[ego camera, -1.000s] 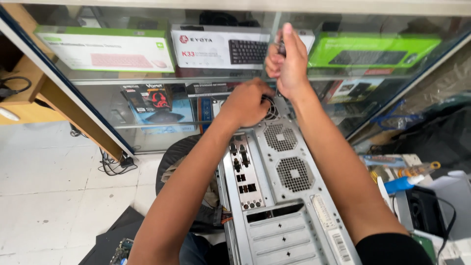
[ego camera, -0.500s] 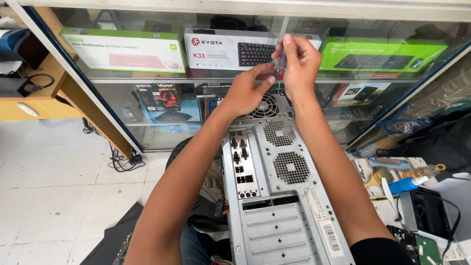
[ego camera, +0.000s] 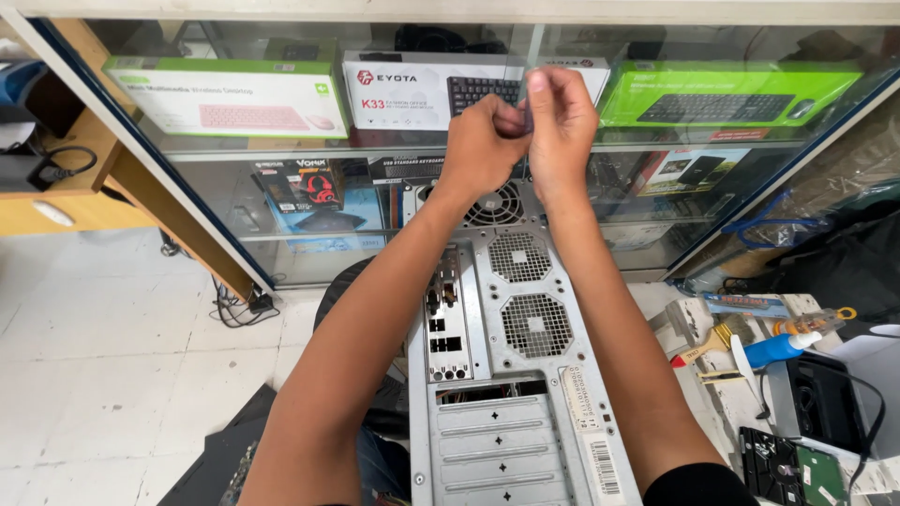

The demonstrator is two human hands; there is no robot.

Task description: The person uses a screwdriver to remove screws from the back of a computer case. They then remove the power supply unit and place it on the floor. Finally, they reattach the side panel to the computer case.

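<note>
above the computer case [ego camera: 511,375], hands [ego camera: 525,141] pinched together

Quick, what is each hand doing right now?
Left hand: closed in a fist, touching the right; contents cannot be told.
Right hand: fingers pinched shut on something too small to identify.

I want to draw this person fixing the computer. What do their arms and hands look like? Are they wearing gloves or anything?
No gloves. The left hand and the right hand are bare, with no rings, watch or bracelets showing. Both forearms are bare and long. Only a black short sleeve peeks in at the bottom edge on the right arm. The left arm's sleeve is out of view.
</note>
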